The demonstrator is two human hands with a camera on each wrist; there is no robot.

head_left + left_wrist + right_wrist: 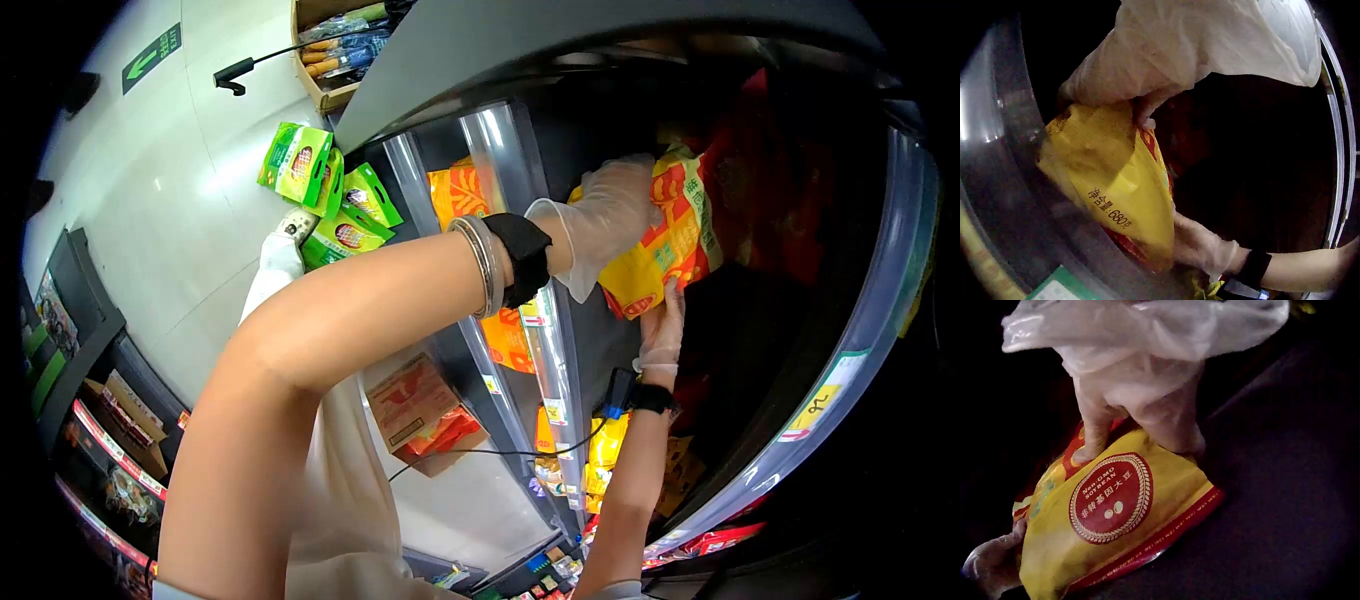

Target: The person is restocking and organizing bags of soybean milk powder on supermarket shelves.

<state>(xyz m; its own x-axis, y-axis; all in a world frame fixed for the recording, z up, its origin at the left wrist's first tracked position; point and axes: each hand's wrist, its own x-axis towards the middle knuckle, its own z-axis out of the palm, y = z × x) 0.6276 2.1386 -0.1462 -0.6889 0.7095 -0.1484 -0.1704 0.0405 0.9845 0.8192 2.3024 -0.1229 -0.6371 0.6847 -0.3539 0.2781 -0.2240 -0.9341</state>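
Note:
A yellow and red soybean bag (680,235) (1116,181) (1166,475) is held between both gloved hands inside a dark shelf. My left hand (610,215) (1141,69) (997,562) grips one end, its thumb against the bag in the left wrist view; some of its fingers are hidden. At the opposite end, my right hand (662,330) (1197,247) (1141,394) pinches the edge, with thumb and fingers on two sides in the right wrist view. The bag is tilted, and a round red label faces the right wrist camera.
Clear shelf rails (560,390) with price tags run beside the arms. Green packs (350,235) lie at the left, near a carton (410,400) and a box of umbrellas (340,95). A black cable (510,453) hangs across. Orange packs (508,340) stand behind the rails.

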